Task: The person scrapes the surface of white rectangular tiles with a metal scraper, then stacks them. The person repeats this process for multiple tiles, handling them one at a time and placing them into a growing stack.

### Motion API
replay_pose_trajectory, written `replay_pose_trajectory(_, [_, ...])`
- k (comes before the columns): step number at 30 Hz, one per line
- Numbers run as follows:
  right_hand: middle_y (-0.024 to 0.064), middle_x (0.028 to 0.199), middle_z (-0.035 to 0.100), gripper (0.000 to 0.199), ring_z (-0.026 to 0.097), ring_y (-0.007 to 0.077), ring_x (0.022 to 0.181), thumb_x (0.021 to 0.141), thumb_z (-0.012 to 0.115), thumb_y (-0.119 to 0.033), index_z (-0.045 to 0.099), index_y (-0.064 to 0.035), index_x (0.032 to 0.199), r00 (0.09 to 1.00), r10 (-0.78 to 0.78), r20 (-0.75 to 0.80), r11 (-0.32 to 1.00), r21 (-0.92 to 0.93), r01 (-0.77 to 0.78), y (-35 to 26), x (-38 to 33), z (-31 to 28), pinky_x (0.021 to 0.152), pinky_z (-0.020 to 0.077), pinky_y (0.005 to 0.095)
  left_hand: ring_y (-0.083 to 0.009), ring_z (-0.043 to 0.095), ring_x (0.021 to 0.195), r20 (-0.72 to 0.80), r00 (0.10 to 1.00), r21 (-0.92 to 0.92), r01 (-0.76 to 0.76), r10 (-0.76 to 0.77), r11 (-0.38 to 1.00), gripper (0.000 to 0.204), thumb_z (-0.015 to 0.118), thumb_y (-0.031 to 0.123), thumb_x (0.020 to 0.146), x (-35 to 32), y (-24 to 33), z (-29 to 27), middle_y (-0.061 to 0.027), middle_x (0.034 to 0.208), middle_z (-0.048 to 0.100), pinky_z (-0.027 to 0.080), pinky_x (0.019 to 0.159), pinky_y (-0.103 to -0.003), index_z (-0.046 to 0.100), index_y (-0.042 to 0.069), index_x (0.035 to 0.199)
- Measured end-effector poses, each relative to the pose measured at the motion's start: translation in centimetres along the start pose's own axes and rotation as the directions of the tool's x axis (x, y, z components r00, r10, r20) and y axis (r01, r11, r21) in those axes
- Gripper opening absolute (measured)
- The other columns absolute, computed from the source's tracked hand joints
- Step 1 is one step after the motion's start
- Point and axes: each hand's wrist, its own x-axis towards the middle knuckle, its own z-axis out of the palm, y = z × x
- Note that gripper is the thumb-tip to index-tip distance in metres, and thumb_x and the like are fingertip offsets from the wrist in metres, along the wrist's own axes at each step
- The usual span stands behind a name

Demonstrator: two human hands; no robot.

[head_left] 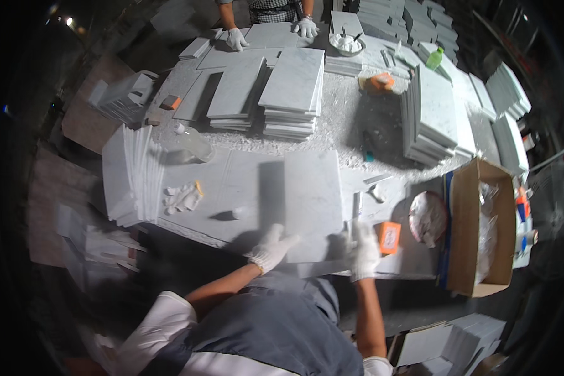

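A pale grey-veined stone tile [312, 200] lies on the bench right in front of me. My left hand [271, 252], in a white knitted glove, rests at its near left edge with thumb and fingers apart. Just beyond the tile's right edge is my right hand [364, 252], also gloved and slightly blurred, its fingers closed. A narrow light strip [358, 205] sticks up past those fingers; its kind is unclear, and what they grip is partly hidden. Close by on the right stands an orange box [390, 237]. A small white lump [239, 214] and a crumpled glove [183, 197] lie left of the tile.
Tile stacks stand across the bench [351, 135], including a tall one [432, 116] at right and leaning tiles [131, 175] at left. A clear bottle [195, 145], a round dish [427, 218] and a cardboard box [482, 225] surround me. Opposite, a co-worker's gloved hands [237, 39] touch tiles.
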Motion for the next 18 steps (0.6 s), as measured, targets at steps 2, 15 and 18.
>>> replay_pose_trajectory(2, [0.0185,0.126,0.063,0.058,0.061,0.0384,0.116,0.093,0.069,-0.038,0.054,-0.0084,0.141,0.994,0.019,0.109,1.0,-0.008,-0.018,-2.0,-0.7,0.5,0.094,0.0533,0.0463,-0.0411,0.059,0.124,0.013,0.999,-0.01,0.04,-0.039,0.999,0.079,0.069,0.061,0.088,0.2,0.4,0.0,-0.0293,0.13,0.062,0.045,0.103,-0.047,0.05,0.0,0.134])
replay_pose_trajectory(15, [0.0167,0.129,0.056,0.055,0.053,0.04,0.122,0.081,0.078,-0.027,0.06,0.0016,0.124,0.966,-0.256,-0.025,0.967,-0.014,0.255,-3.8,-2.2,0.7,0.102,0.0449,0.051,-0.0405,0.045,0.142,-0.066,0.99,-0.089,0.122,-0.128,0.989,0.111,0.055,0.077,0.088,3.6,-1.9,2.1,-0.0328,0.148,0.049,0.035,0.118,-0.042,0.035,-0.012,0.151])
replay_pose_trajectory(18, [0.0166,0.127,0.055,0.049,0.052,0.0398,0.12,0.081,0.077,-0.024,0.061,0.0015,0.119,0.952,-0.302,-0.043,0.953,0.025,0.303,-4.5,-2.9,0.2,0.099,0.0454,0.0512,-0.0427,0.052,0.135,-0.147,0.987,0.061,0.073,-0.063,0.995,0.096,0.051,0.073,0.093,3.5,-1.4,0.7,-0.0313,0.142,0.055,0.041,0.113,-0.043,0.047,-0.007,0.145])
